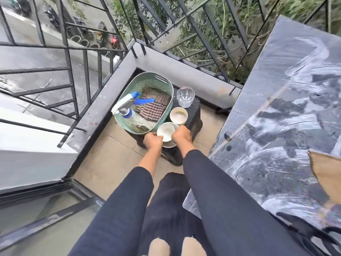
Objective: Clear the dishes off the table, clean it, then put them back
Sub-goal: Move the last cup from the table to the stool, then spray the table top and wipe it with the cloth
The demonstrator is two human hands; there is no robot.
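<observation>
Both hands are closed on the bowl (pixel 166 131): left hand (pixel 152 140) on its near-left rim, right hand (pixel 181 134) on the right rim. The bowl sits on a plate (pixel 169 144) atop the dark stool (pixel 191 115), beside the basket (pixel 147 80). Judged rigid, glazed, slippery, breakable; a two-sided rim grip suits. Cup (pixel 178 115) and glass (pixel 185 97) wait behind. The bench (pixel 286 108) shows wipe streaks.

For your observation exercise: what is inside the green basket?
Inside the basket lie a spray bottle with a blue trigger and a checked cloth. Whatever lies beneath them is covered.
</observation>
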